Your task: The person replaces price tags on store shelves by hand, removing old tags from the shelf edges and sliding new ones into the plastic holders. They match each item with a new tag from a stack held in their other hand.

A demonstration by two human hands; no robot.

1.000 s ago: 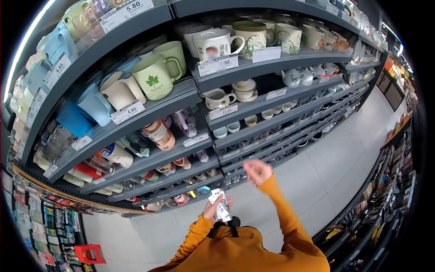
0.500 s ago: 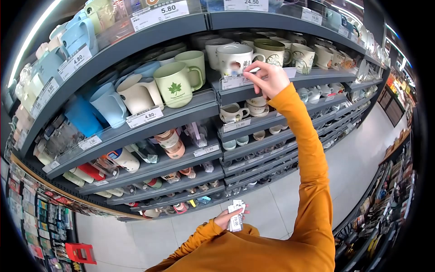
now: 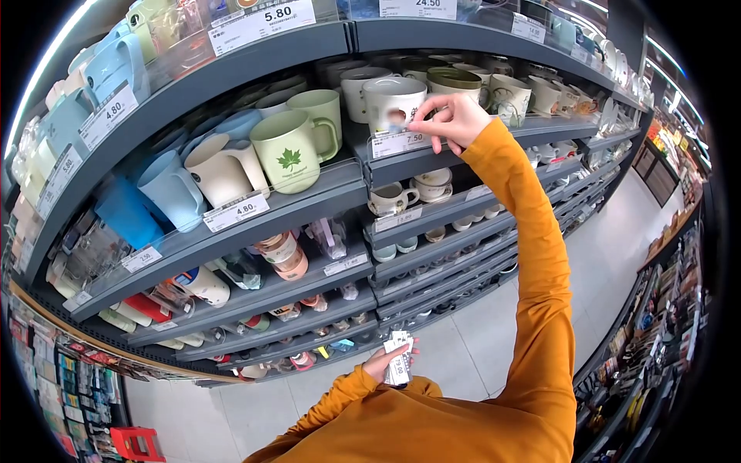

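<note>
My right hand (image 3: 455, 123) is raised to the shelf front, thumb and fingertips drawn together in a pinch. Anything between those fingertips is too small or hidden to make out. Just left of them is a white price label (image 3: 397, 144) reading 7.50, in the shelf-edge strip. Behind the fingertips stands a white mug (image 3: 390, 99) with a printed picture, its right side partly covered by my hand. Low in front of my body, my left hand (image 3: 376, 364) is closed around a small stack of white price labels (image 3: 398, 363), the top one reading 79.00.
A green mug (image 3: 289, 150) with a maple leaf stands left of my right hand, beside a cream mug (image 3: 225, 166) and blue mugs. Lower shelves (image 3: 401, 289) hold cups and bottles. A red stool (image 3: 137, 444) stands on the tiled floor at lower left.
My right hand has shifted slightly and turned, with its fingers still pinched, and more of the 7.50 label shows. My left hand still holds the labels. The view has moved a little.
</note>
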